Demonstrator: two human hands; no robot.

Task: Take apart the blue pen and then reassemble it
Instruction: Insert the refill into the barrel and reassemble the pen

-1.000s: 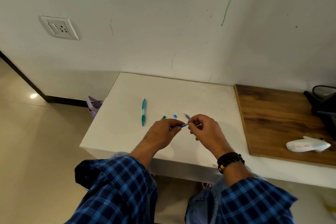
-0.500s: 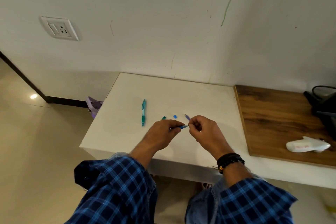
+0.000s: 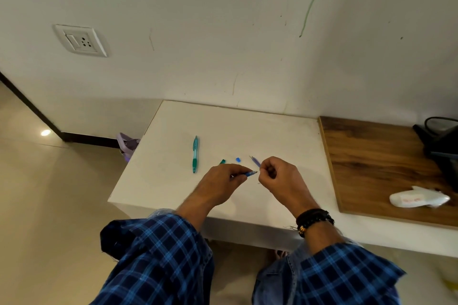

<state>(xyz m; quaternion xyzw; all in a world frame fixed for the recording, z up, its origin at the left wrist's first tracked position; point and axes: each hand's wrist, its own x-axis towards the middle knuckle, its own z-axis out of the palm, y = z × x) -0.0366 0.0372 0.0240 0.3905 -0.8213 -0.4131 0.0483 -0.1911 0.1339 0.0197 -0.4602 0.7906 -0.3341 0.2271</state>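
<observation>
Teal pen (image 3: 195, 154) near left hand (image 3: 220, 184)

green pen (image 3: 195, 154), wall socket (image 3: 80, 39), wooden board (image 3: 371, 156)

view: head, single | post: above the white table (image 3: 285, 136), near edge | faces: forward and down — toward the wall (image 3: 223, 32) behind the table | range: close, wide-angle

On the table (image 3: 272, 129), a whole pen (image 3: 195, 154) lies left of a small cap (image 3: 238, 159) and thin rod (image 3: 254, 161).
</observation>
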